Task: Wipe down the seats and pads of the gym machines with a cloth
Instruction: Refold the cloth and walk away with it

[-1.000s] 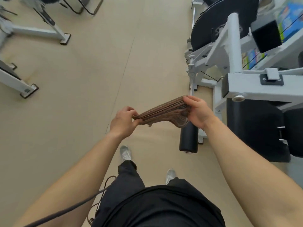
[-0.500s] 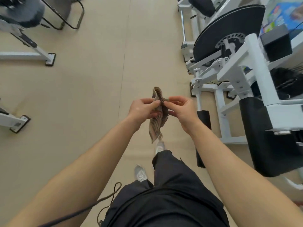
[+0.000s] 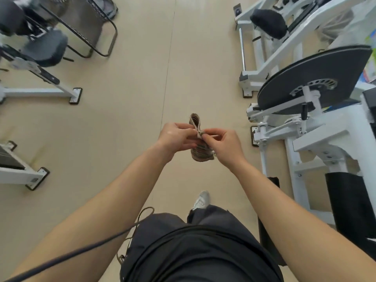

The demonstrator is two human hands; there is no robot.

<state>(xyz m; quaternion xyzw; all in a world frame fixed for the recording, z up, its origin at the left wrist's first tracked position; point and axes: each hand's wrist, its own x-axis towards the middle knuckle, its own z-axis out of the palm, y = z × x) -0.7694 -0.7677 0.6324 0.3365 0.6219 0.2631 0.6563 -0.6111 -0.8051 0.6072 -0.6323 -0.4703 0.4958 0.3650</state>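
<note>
A brown striped cloth (image 3: pixel 200 153) hangs folded in front of me above the beige floor. My left hand (image 3: pixel 175 138) pinches its upper edge from the left. My right hand (image 3: pixel 224 144) pinches the same edge from the right, fingers curled, so the two hands nearly touch. Part of the cloth sticks up above the fingers, the rest droops below them. A black padded seat (image 3: pixel 268 22) sits on a white machine at the far right. A black pad (image 3: pixel 345 200) stands on the nearer white machine at the right edge.
A white machine (image 3: pixel 317 139) with a large black disc (image 3: pixel 317 76) lines the right side. Machines with dark seats (image 3: pixel 46 47) and white feet (image 3: pixel 75 95) stand at the left. An open strip of beige floor (image 3: pixel 142 78) runs ahead between them. A dark cable (image 3: pixel 81 249) crosses my left arm.
I have walked forward along the aisle, and the machines have slid past. The cloth went from stretched wide between my hands to gathered, with both hands brought close together on it.
</note>
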